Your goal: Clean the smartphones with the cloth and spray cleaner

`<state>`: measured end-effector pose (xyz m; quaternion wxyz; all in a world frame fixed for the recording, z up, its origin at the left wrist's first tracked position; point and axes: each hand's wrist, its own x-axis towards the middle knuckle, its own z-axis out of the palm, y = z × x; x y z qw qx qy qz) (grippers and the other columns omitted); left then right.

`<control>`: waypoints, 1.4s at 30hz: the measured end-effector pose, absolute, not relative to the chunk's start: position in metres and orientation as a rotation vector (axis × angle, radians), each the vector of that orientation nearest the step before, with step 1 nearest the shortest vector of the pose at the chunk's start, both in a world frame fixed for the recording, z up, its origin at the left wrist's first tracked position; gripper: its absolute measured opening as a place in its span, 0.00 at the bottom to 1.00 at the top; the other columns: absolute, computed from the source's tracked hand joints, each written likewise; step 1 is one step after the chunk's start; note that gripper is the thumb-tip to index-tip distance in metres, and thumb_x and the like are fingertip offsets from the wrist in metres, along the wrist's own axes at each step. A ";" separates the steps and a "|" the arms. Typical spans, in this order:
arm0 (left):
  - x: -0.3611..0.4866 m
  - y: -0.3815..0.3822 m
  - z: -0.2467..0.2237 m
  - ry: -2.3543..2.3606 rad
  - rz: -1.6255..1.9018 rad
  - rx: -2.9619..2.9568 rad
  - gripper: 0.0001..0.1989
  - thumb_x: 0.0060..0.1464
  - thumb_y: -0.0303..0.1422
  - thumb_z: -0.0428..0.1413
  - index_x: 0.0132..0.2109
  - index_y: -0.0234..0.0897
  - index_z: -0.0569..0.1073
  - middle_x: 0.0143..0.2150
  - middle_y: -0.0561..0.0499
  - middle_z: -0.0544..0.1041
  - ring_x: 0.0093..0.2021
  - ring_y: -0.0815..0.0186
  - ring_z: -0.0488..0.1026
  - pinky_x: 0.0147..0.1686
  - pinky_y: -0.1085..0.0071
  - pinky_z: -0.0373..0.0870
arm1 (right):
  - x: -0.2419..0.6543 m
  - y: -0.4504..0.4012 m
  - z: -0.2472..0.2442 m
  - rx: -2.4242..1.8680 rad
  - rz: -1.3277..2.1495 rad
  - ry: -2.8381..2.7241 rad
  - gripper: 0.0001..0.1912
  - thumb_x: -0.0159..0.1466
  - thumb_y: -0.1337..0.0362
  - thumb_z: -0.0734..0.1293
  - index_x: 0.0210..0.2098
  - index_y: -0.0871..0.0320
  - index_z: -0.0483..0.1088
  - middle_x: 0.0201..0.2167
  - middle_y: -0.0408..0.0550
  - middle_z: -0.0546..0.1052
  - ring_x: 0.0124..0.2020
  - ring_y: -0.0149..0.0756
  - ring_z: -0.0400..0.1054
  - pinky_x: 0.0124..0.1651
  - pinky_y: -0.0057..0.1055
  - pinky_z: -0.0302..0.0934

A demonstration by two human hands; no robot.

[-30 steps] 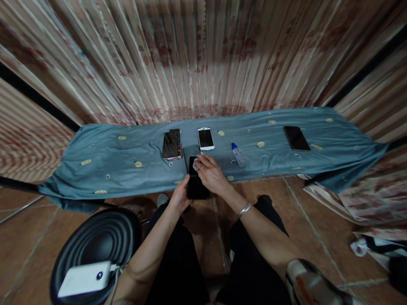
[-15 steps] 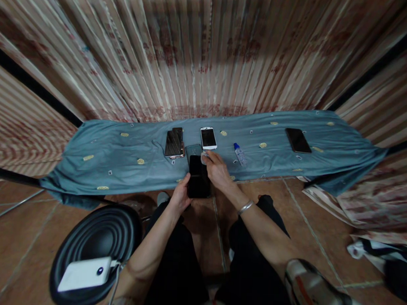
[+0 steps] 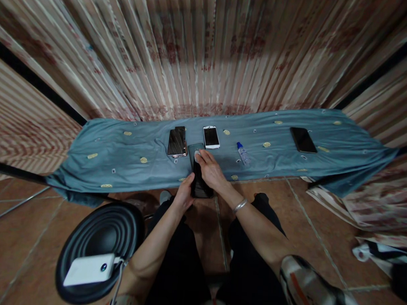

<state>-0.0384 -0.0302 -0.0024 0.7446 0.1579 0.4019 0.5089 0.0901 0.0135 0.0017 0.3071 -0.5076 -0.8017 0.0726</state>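
Note:
My left hand [image 3: 184, 193] grips the lower left edge of a black smartphone [image 3: 201, 187] at the near edge of the cloth. Pressed to the upper part of its screen is a small white wad, perhaps tissue [image 3: 197, 156], pinched in the fingers of my right hand [image 3: 212, 172]. Just behind lies a flat greenish item [image 3: 194, 147], partly covered, whose kind I cannot make out. A white phone [image 3: 211, 137] is beyond my right hand. To the left, dark phones [image 3: 176, 141] overlap one another. A clear bottle with a blue cap [image 3: 243, 154] lies to the right.
Another black phone [image 3: 303, 140] lies far right on the blue patterned cloth [image 3: 145, 175]. Pleated curtains [image 3: 200, 59] hang behind. A white power bank [image 3: 89, 270] with a cable rests on a round black ribbed stool [image 3: 102, 240] at lower left.
My right hand has moved slightly left with the white wad, from the phone's upper right corner across its top. The whole view has shifted a little.

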 end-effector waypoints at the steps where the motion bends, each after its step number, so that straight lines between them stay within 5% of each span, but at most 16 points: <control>1: -0.038 -0.030 -0.004 0.885 1.128 0.349 0.11 0.46 0.32 0.68 0.35 0.33 0.76 0.37 0.46 0.83 0.52 0.54 0.77 0.55 0.60 0.71 | 0.089 0.015 0.001 -1.325 0.200 -2.125 0.29 0.66 0.77 0.54 0.65 0.65 0.64 0.66 0.62 0.65 0.71 0.46 0.52 0.71 0.49 0.53; 14: -0.039 -0.030 -0.001 0.914 1.157 0.370 0.10 0.46 0.32 0.67 0.33 0.33 0.75 0.36 0.47 0.83 0.51 0.54 0.78 0.53 0.60 0.72 | 0.086 0.014 -0.005 -1.296 0.214 -2.151 0.29 0.65 0.78 0.55 0.64 0.64 0.65 0.66 0.60 0.66 0.70 0.44 0.53 0.71 0.47 0.54; 42: -0.053 -0.028 0.007 0.922 1.174 0.336 0.10 0.57 0.32 0.60 0.45 0.31 0.78 0.45 0.42 0.83 0.55 0.54 0.76 0.59 0.58 0.70 | 0.100 0.008 -0.008 -1.423 0.215 -2.149 0.31 0.63 0.79 0.54 0.64 0.67 0.64 0.64 0.63 0.67 0.68 0.47 0.57 0.70 0.49 0.55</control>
